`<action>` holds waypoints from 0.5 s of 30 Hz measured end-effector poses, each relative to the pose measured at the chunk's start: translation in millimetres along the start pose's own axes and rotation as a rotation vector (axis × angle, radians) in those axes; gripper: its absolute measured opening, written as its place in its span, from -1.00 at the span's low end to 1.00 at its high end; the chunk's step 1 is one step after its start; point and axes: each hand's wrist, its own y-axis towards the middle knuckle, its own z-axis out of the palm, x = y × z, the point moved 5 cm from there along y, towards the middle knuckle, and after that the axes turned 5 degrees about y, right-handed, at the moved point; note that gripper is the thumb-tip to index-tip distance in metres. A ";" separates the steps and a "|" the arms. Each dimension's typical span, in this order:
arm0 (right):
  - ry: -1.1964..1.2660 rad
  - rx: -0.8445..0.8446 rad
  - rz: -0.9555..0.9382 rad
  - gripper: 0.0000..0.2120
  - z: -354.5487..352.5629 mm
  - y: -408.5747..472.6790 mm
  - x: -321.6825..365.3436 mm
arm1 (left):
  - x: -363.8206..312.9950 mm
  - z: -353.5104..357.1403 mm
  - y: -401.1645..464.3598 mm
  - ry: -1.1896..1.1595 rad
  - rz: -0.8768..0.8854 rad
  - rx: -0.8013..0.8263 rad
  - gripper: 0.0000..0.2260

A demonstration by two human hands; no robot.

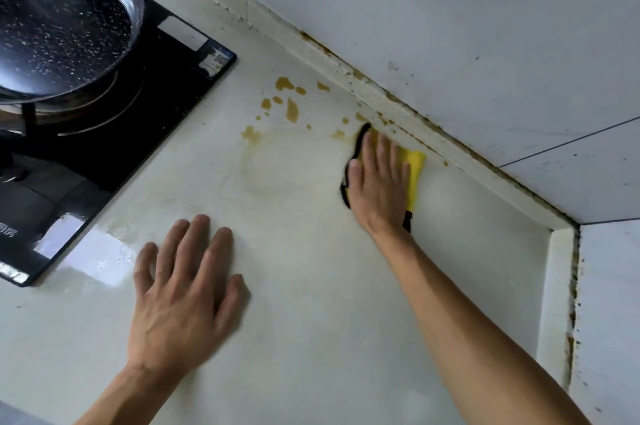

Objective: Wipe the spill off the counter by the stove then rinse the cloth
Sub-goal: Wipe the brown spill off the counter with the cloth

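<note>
counter [311, 286] spill [292, 109] beside cloth [415, 175] under flat right hand [379, 182]

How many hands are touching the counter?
2. The left hand lies flat on the bare counter near the stove. The right hand presses the yellow cloth down by the back wall, beside the brown spill.

We see soft, even daylight; glare whitens the worktop [104, 251] beside the stove [114, 133], the left hand [183, 289] blurs slightly, and wall lines bow toward the edges.
</note>
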 end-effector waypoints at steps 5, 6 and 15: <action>-0.050 0.094 -0.333 -0.43 -5.1 -47.5 -45.9 | 4.3 5.7 -0.6 0.007 0.000 -0.019 -0.40; -0.053 0.066 -0.255 -0.41 -12.2 -48.3 -70.3 | 3.5 5.9 -0.4 0.003 0.000 -0.033 -0.41; 0.083 -0.241 0.471 -0.39 -27.3 6.6 -80.8 | -0.5 4.4 -0.2 -0.005 -0.008 -0.063 -0.40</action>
